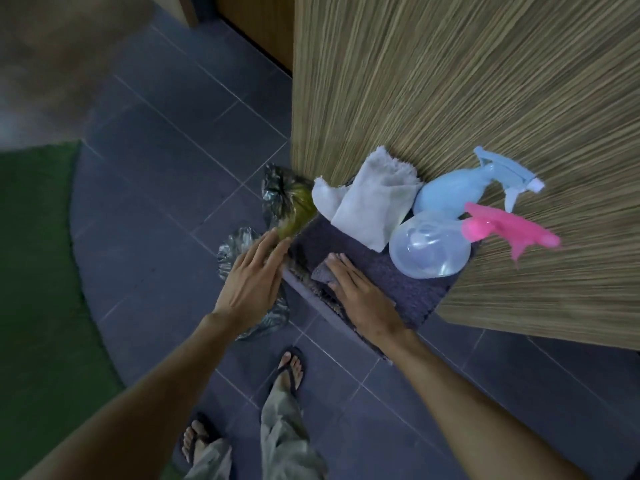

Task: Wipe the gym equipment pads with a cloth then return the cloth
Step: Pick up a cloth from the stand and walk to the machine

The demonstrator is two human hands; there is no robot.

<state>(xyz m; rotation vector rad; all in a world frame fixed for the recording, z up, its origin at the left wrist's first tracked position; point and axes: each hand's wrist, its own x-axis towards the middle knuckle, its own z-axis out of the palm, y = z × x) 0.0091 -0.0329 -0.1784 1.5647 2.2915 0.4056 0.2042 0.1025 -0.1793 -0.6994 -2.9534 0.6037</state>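
A dark purple cloth [398,282] lies folded at the near corner of a striped wooden table [485,98]. My right hand [360,292] rests flat on its near part, fingertips pressing a raised fold. My left hand [256,275] hovers beside the table's left edge, fingers spread, holding nothing. A pale grey rag [370,202] lies partly on the purple cloth. No gym pads are in view.
A light blue spray bottle [460,188] and a clear one with a pink trigger [433,247] lie on their sides next to the cloths. Dark plastic bags [280,192] sit on the grey tiled floor below. A green mat [38,237] lies at the left.
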